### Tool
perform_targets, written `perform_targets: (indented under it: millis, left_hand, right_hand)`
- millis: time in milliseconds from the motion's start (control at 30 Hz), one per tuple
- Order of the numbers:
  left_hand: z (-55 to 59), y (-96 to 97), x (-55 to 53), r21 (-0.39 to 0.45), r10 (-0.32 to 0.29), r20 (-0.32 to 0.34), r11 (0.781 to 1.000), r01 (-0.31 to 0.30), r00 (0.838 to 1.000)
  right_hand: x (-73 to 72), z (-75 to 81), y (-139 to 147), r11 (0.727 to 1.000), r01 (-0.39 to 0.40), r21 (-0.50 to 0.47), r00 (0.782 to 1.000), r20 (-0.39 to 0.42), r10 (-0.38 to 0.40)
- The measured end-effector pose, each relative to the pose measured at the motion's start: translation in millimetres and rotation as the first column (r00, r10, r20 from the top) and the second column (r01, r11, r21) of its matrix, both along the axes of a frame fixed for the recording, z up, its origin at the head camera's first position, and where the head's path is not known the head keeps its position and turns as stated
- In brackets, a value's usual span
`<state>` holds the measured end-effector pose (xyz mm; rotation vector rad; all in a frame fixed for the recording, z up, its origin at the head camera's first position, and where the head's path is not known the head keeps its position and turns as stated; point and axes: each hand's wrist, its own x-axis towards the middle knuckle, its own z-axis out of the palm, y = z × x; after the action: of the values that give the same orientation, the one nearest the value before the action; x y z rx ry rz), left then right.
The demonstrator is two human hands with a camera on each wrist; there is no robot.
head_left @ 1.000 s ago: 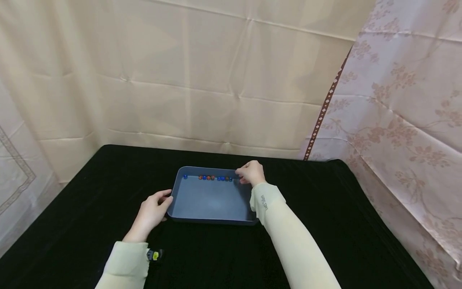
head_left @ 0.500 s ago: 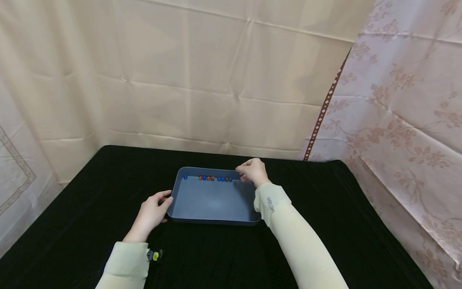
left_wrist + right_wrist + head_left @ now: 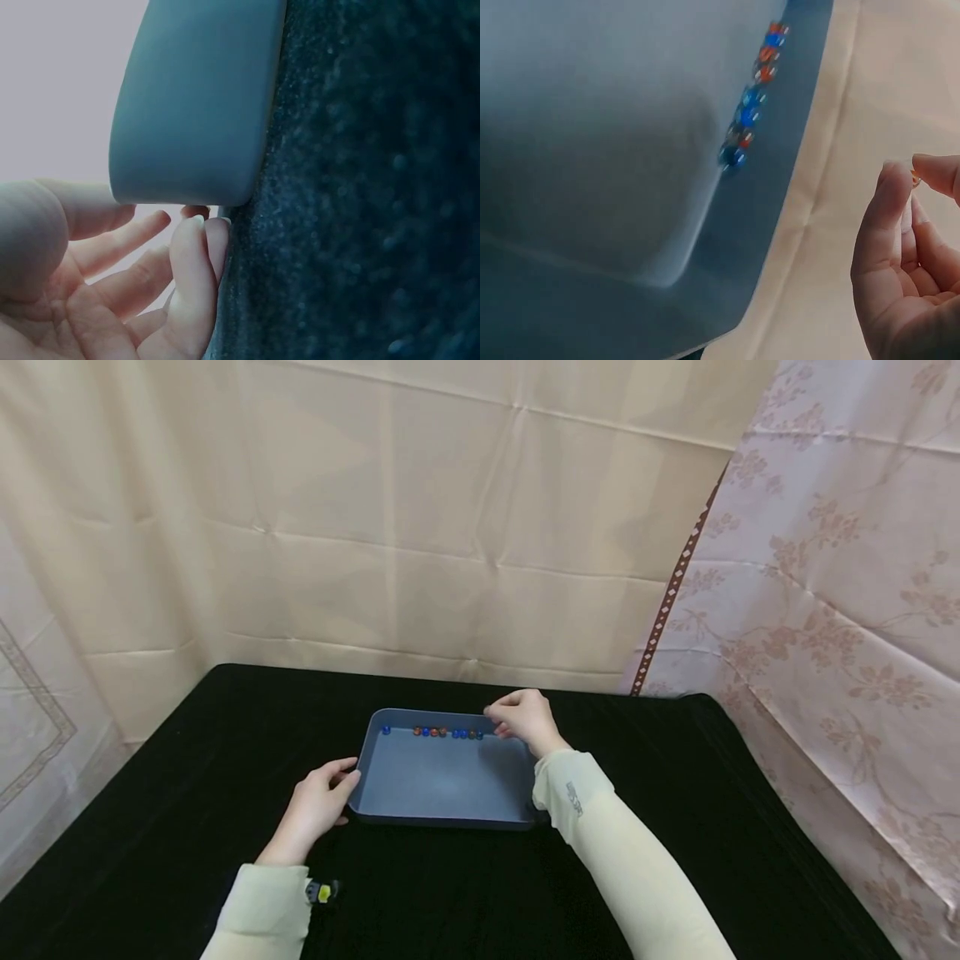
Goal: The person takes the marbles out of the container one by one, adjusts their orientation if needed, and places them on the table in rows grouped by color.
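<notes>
A blue-grey rectangular tray (image 3: 442, 781) lies on the black cloth. Several blue and orange-brown marbles (image 3: 450, 734) line its far side, and a lone blue marble (image 3: 386, 729) sits near the far left corner. My left hand (image 3: 317, 802) rests against the tray's left side; thumb and fingertips touch the wall, fingers loosely bent. Above the far right corner, my right hand (image 3: 525, 720) pinches a small orange-tinged marble (image 3: 916, 179) between thumb and index finger, mostly hidden by the fingertips. In the right wrist view this hand is beyond the tray's rim.
A black cloth (image 3: 450, 893) covers the table under and around the tray. Behind the table hangs a cream curtain (image 3: 375, 543), with a floral pinkish curtain (image 3: 840, 610) to the right and a whitish cloth (image 3: 45, 727) at the left. A small device (image 3: 321, 892) is at the left cuff.
My right hand has stayed near the tray's far right corner, its forearm swinging slightly right and the fingers shifting a little left. The left hand, tray and lined-up marbles have kept their places.
</notes>
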<state>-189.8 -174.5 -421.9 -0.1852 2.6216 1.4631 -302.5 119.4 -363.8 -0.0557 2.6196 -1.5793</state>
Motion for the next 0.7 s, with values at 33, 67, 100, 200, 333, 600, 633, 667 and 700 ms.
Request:
perform_targets:
  millis: [33,67,100,200,333,600,633,667,700]
  left_hand:
    - [0.1,-0.2,0.0,0.003,-0.002,0.001,1.000,0.002,1.000]
    - [0.0,-0.4,0.0,0.005,-0.003,0.003,1.000,0.003,1.000]
    - [0.1,-0.6,0.0,0.007,-0.004,0.005,1.000,0.004,1.000]
    - [0.1,-1.1,0.0,0.009,-0.004,0.013,1.000,0.004,1.000]
    - [0.3,-1.6,0.3,0.007,0.001,0.023,1.000,-0.001,1.000]
    - [-0.6,-1.9,0.0,0.013,-0.001,0.021,1.000,0.000,1.000]
    - [-0.7,-1.9,-0.1,0.015,-0.002,0.021,1.000,0.001,1.000]
    - [-0.9,-1.9,-0.3,0.016,-0.002,0.021,1.000,0.002,1.000]
    - [-0.9,-2.0,-0.5,0.017,-0.003,0.020,1.000,0.003,1.000]
  right_hand:
    - [1.8,1.1,-2,1.000,-0.008,0.002,1.000,-0.006,0.008]
    - [3.6,2.3,-3,1.000,-0.018,0.006,1.000,-0.013,0.019]
    - [5.5,3.5,-5,1.000,-0.029,0.012,0.999,-0.020,0.030]
    - [11.4,7.0,-11,0.998,-0.062,0.027,0.997,-0.034,0.063]
    - [19.5,10.9,-18,0.994,-0.106,0.032,0.993,-0.047,0.107]
    - [34.0,17.8,-27,0.985,-0.172,0.015,0.980,-0.095,0.173]
    - [36.0,18.9,-28,0.984,-0.179,0.011,0.978,-0.102,0.179]
    - [37.8,19.7,-29,0.983,-0.186,0.008,0.977,-0.109,0.186]
    - [39.8,20.7,-29,0.982,-0.189,0.007,0.975,-0.116,0.189]
